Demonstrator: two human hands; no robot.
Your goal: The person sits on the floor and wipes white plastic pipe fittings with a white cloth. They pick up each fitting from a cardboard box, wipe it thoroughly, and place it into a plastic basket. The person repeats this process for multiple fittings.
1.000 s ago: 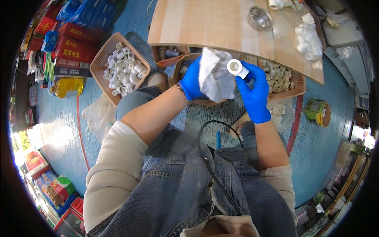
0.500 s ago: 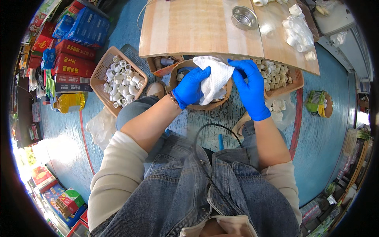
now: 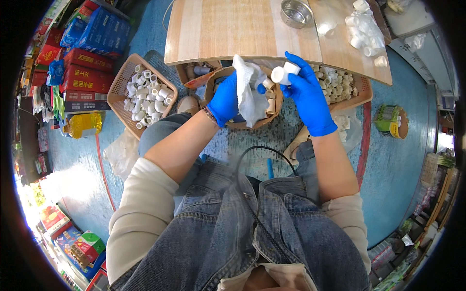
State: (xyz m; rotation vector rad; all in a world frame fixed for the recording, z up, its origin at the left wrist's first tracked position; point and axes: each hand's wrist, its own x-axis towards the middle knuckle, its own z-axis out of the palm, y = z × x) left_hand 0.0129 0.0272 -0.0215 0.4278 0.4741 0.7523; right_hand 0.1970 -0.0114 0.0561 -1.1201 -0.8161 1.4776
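Note:
My blue-gloved left hand [image 3: 225, 100] grips a crumpled white cloth [image 3: 250, 94] that hangs down from its fingers. To its right, my blue-gloved right hand [image 3: 308, 99] pinches a white plastic pipe elbow [image 3: 284, 73] between thumb and fingers, one round opening facing left. Both hands are above a cardboard box [image 3: 262, 123], just in front of the table edge. Some pale fittings [image 3: 271, 105] show inside that box; the cloth and left hand hide part of it.
The wooden table [image 3: 233, 34] carries a metal bowl [image 3: 296, 13] and a plastic bag of white fittings [image 3: 361, 34]. Left stands a basket [image 3: 116, 97] of white elbows; right, under the table, another basket [image 3: 361, 99] of fittings. A green container [image 3: 388, 121] is on the floor.
The white pipe elbow has come into view in my right hand, which is now apart from the cloth. My left hand has moved slightly left with the cloth, which now hangs more upright.

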